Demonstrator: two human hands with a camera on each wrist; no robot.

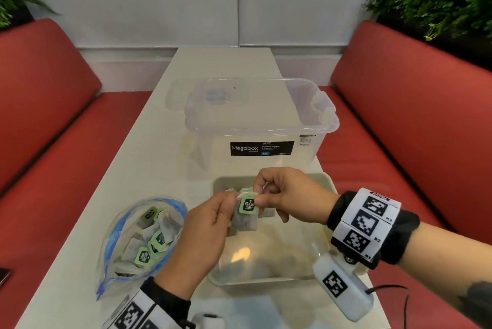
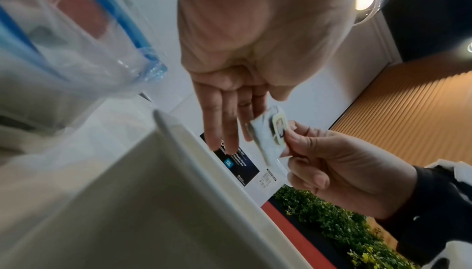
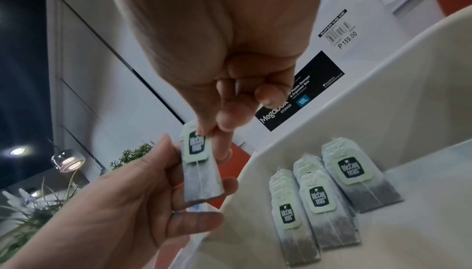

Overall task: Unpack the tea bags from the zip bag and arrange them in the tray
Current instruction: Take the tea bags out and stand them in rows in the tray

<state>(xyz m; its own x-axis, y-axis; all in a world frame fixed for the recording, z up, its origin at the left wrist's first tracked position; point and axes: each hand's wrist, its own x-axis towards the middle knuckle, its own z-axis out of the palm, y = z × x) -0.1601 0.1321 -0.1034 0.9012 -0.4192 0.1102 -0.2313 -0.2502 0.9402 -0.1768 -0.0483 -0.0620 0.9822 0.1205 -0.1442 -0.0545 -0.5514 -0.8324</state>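
Observation:
One tea bag (image 1: 245, 215) with a green McCoy teas tag hangs over the tray's (image 1: 323, 178) far left part. My right hand (image 1: 287, 195) pinches its tag from above (image 3: 196, 144). My left hand (image 1: 210, 222) backs the pouch with its fingers (image 3: 204, 190), thumb at the pouch's left edge. In the right wrist view, three overlapping rows of tea bags (image 3: 321, 198) lie flat in the tray (image 3: 383, 91). An unzipped clear zip bag (image 1: 141, 238) with a blue seal lies to the tray's left, with several tea bags inside.
A clear Megabox storage box (image 1: 266, 126) stands right behind the tray on the narrow white table (image 1: 149, 168). Red bench seats (image 1: 53, 142) run along both sides. A dark phone (image 1: 4, 275) lies at the table's left edge.

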